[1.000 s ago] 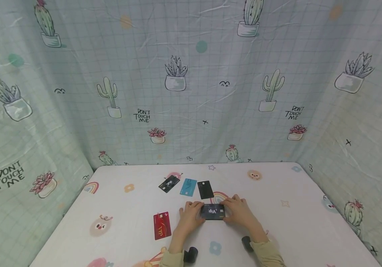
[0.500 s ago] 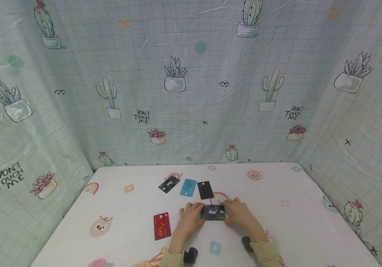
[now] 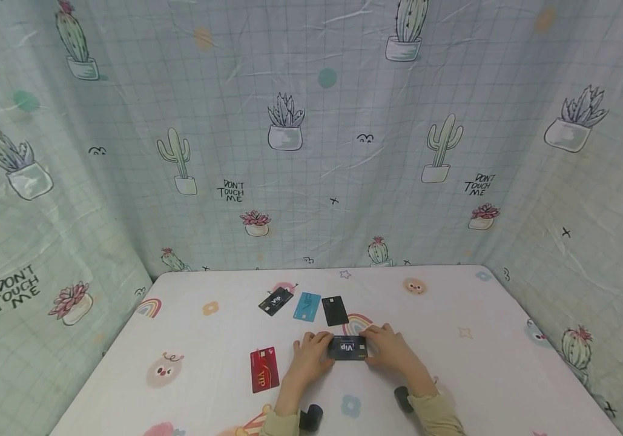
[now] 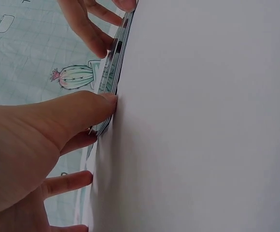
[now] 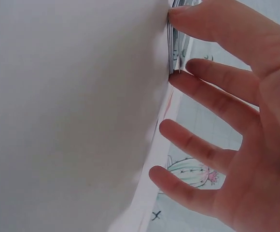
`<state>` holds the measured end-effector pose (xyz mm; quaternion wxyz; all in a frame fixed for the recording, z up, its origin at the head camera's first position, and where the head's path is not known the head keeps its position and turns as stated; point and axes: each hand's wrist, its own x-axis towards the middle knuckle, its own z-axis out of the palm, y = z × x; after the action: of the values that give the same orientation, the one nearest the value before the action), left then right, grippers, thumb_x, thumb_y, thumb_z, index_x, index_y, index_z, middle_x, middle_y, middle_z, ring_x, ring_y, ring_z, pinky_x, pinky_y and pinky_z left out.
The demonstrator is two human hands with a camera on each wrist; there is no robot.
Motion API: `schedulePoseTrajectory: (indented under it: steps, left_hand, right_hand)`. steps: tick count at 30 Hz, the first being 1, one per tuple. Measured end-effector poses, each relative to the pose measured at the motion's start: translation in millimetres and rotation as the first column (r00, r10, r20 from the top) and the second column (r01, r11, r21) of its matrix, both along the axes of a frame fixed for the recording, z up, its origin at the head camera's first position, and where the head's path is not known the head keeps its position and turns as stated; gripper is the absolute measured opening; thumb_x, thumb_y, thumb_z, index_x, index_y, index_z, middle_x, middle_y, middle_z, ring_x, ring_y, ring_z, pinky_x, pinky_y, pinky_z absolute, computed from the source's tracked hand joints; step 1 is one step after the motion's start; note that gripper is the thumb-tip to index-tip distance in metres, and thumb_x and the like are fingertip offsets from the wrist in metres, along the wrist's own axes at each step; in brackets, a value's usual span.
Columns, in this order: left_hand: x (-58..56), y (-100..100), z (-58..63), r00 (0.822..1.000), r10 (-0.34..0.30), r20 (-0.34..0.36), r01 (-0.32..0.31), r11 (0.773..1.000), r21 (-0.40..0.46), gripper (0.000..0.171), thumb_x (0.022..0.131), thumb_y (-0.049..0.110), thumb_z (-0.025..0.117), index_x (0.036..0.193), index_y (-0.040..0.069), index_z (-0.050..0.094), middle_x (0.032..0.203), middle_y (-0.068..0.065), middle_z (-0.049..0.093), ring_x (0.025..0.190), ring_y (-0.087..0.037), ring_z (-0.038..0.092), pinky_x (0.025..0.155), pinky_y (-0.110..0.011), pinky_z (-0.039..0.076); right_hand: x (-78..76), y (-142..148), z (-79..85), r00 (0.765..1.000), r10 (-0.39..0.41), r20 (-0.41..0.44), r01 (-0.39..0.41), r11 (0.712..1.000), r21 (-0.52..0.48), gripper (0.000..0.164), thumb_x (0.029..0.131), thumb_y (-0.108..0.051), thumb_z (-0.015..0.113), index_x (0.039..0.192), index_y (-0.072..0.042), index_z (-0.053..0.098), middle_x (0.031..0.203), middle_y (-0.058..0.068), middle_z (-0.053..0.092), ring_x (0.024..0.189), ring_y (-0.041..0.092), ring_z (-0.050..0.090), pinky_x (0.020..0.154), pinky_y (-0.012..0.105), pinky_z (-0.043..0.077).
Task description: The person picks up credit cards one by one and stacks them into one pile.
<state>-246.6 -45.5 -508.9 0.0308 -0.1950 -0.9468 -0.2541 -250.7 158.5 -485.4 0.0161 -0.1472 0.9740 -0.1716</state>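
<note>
A small stack of dark VIP cards (image 3: 348, 347) lies flat on the table between both hands, its print upside down in the head view. My left hand (image 3: 310, 358) grips the stack's left end, thumb at the near corner and forefinger at the far one. On the opposite end, my right hand (image 3: 391, 349) holds the near and far corners the same way. Several layered edges of the card stack (image 4: 115, 72) show in the left wrist view. In the right wrist view the remaining fingers (image 5: 195, 142) of the right hand are spread apart beside the stack.
Behind the hands lie a tilted black VIP card (image 3: 276, 301), a blue card (image 3: 307, 306) and a plain black card (image 3: 335, 310). A red VIP card (image 3: 264, 370) lies left of the left hand. A patterned curtain (image 3: 311, 181) surrounds the white table (image 3: 207, 351).
</note>
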Motion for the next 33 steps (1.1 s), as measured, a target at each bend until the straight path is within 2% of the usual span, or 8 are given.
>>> schedulePoseTrajectory:
  steps: [8,14,21,27,33]
  left_hand:
    - [1.5,-1.1,-1.1,1.0,-0.015,0.008,0.015,1.0,0.01,0.049,0.077,0.023,0.067,0.123,0.012,0.052,0.121,-0.006,0.054,0.108,-0.027,0.042,0.094,-0.06,0.03]
    - [-0.1,-1.5,-2.7,1.0,-0.002,0.003,0.002,1.0,-0.009,0.05,0.077,0.025,0.067,0.123,0.014,0.052,0.121,-0.004,0.054,0.109,-0.026,0.042,0.094,-0.059,0.031]
    - [-0.5,-1.5,-3.1,1.0,0.002,-0.019,-0.003,1.0,-0.024,0.05,0.077,0.025,0.067,0.123,0.013,0.052,0.121,-0.004,0.054,0.107,-0.025,0.043,0.092,-0.056,0.032]
    - [0.5,-1.7,-3.0,1.0,0.001,-0.025,-0.001,1.0,-0.022,0.05,0.077,0.024,0.067,0.123,0.012,0.052,0.121,-0.004,0.054,0.108,-0.026,0.042,0.092,-0.056,0.031]
    - [0.0,-1.6,-2.7,1.0,0.005,0.0,-0.005,1.0,-0.01,0.05,0.078,0.025,0.067,0.124,0.013,0.051,0.122,-0.004,0.054,0.109,-0.026,0.042,0.094,-0.056,0.03]
  right_hand:
    - [-1.1,3.0,-2.9,0.998,0.033,0.051,-0.031,0.999,-0.038,0.055,0.068,-0.021,0.074,0.118,-0.01,0.055,0.12,0.011,0.053,0.11,0.033,0.044,0.089,0.063,0.034]
    - [-4.7,4.0,-6.6,0.999,0.04,0.031,-0.039,0.998,-0.04,0.051,0.067,-0.022,0.075,0.113,-0.012,0.057,0.116,0.007,0.054,0.105,0.029,0.045,0.087,0.063,0.035]
    - [-4.9,2.8,-6.1,0.998,0.01,0.062,-0.006,0.998,-0.055,0.051,0.067,-0.02,0.074,0.114,-0.013,0.057,0.12,0.008,0.052,0.111,0.031,0.043,0.091,0.066,0.029]
    - [-3.6,3.1,-5.6,0.997,0.002,0.074,0.002,0.998,-0.057,0.051,0.068,-0.021,0.075,0.115,-0.014,0.057,0.122,0.008,0.052,0.111,0.03,0.042,0.092,0.064,0.03]
    - [-4.1,2.8,-6.4,0.997,-0.008,0.082,0.012,0.999,-0.045,0.051,0.068,-0.021,0.074,0.116,-0.014,0.056,0.123,0.008,0.051,0.113,0.033,0.042,0.093,0.066,0.028]
